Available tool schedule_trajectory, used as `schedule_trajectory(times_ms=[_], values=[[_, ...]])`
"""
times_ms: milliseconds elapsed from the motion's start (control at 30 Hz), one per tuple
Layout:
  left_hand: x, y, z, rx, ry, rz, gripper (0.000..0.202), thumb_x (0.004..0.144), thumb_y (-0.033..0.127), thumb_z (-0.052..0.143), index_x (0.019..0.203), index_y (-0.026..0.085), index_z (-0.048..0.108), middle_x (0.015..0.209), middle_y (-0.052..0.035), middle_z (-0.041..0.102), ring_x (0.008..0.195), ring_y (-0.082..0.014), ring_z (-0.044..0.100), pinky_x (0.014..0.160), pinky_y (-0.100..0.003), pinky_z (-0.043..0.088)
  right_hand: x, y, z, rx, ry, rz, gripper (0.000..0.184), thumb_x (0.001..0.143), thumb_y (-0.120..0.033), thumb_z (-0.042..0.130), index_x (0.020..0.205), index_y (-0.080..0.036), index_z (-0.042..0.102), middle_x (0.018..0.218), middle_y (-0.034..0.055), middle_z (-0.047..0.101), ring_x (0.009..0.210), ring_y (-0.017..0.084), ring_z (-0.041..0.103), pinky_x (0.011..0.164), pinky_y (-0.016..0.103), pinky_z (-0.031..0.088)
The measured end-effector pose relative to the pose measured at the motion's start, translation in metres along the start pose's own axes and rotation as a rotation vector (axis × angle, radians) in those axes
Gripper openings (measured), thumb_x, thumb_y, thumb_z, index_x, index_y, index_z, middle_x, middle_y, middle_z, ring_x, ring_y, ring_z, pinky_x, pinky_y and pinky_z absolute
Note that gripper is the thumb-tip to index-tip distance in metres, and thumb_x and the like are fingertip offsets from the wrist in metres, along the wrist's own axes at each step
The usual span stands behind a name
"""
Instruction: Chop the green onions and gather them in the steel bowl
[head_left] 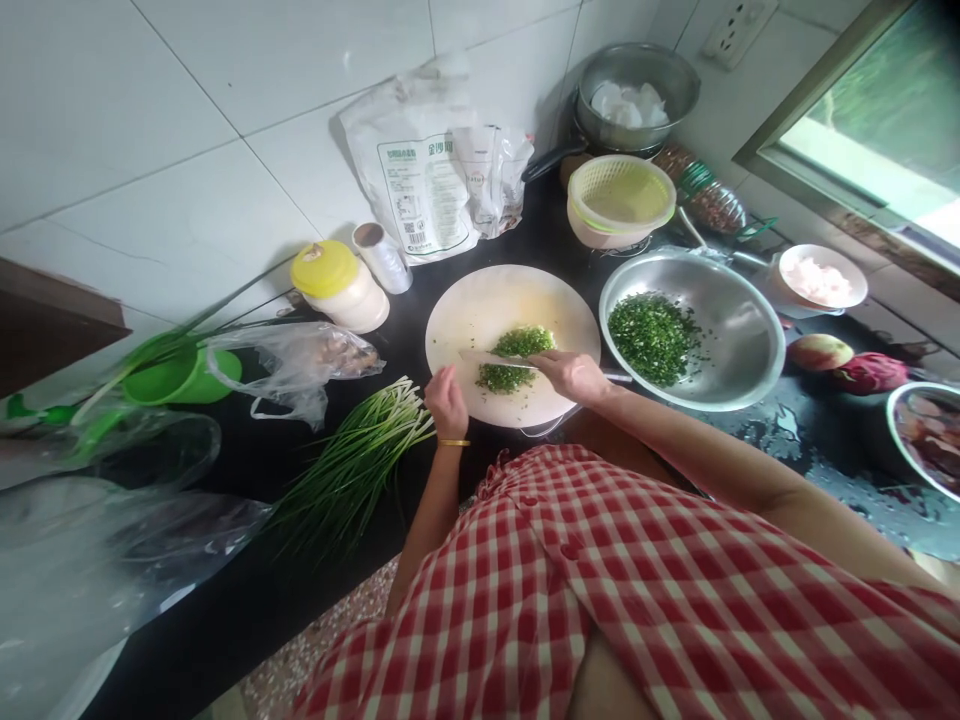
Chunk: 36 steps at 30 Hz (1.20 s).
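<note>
A round white cutting board [487, 300] lies on the dark counter with a pile of chopped greens [514, 358] on it. My right hand [574, 375] is closed round the handle of a knife [495, 358] whose blade lies across the greens. My left hand [446, 400], with a gold bangle on the wrist, rests curled at the board's near left edge, beside the knife tip; I cannot make out anything in it. A bundle of long green chives [352, 465] lies left of the board. A steel bowl [739, 330] to the right holds more chopped greens [651, 338].
Behind the board stand a yellow-lidded jar [337, 285], a white packet [427, 180], a yellow-green colander [621, 195] and a pot [637, 90]. Plastic bags [300, 360] and a green cup [176, 375] lie left. A small bowl [821, 280], fruit [819, 352] and another bowl [926, 435] sit right.
</note>
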<state>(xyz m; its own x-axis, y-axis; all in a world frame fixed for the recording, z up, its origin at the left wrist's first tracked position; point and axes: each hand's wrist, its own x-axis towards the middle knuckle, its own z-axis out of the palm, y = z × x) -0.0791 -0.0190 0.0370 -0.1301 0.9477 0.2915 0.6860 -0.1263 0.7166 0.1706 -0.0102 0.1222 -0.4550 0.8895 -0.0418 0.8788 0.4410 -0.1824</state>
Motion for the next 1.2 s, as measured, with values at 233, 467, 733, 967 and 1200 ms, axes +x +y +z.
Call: schedule_trajectory(times_ms=[233,467,733,967,1200], values=[[0.029,0.041,-0.017,0.172,-0.461,0.33,0.058,0.091,0.054,0.02,0.14,0.026,0.032,0.153,-0.0048,0.008,0.14,-0.0293,0.005,0.111,-0.05,0.01,-0.016,0.054,-0.007,-0.301,0.178,-0.145,0.028,0.089,-0.014,0.033,0.089,-0.013,0.061,0.078,0.0076,0.056,0.063,0.015,0.044,0.06,0.028,0.032],[0.029,0.071,0.029,0.324,-0.799,0.669,0.062,0.087,0.059,0.031,0.142,0.032,0.023,0.154,-0.0064,0.005,0.14,-0.0326,0.004,0.109,-0.058,0.007,-0.016,0.064,-0.01,-0.352,0.217,-0.338,0.035,0.093,-0.015,0.029,0.073,-0.016,0.057,0.067,0.0035,0.052,0.057,0.013,0.039,0.057,0.028,0.025],[0.054,0.066,0.044,0.342,-0.761,0.619,0.059,0.089,0.054,0.029,0.142,0.03,0.021,0.153,-0.006,0.006,0.14,-0.0314,0.004,0.109,-0.057,0.007,-0.011,0.069,-0.004,-0.259,0.11,-0.429,0.043,0.096,-0.018,0.019,0.075,-0.017,0.056,0.068,0.003,0.051,0.059,0.013,0.039,0.06,0.028,0.028],[0.041,0.086,0.042,0.268,-0.85,0.767,0.06,0.085,0.055,0.039,0.14,0.033,0.027,0.152,-0.0045,0.014,0.14,-0.03,0.007,0.11,-0.055,0.005,-0.005,0.059,-0.012,-0.032,-0.075,-0.415,0.045,0.096,-0.026,0.018,0.077,-0.018,0.058,0.074,0.006,0.053,0.07,0.015,0.045,0.068,0.03,0.033],[0.1,0.047,0.049,0.24,-0.724,0.386,0.05,0.091,0.049,0.023,0.135,0.032,0.04,0.151,-0.0045,0.021,0.14,-0.0287,0.007,0.109,-0.057,0.008,-0.014,0.048,-0.014,-0.085,-0.08,-0.341,0.038,0.095,-0.019,0.022,0.084,-0.016,0.059,0.08,0.0065,0.055,0.069,0.014,0.047,0.066,0.028,0.034]])
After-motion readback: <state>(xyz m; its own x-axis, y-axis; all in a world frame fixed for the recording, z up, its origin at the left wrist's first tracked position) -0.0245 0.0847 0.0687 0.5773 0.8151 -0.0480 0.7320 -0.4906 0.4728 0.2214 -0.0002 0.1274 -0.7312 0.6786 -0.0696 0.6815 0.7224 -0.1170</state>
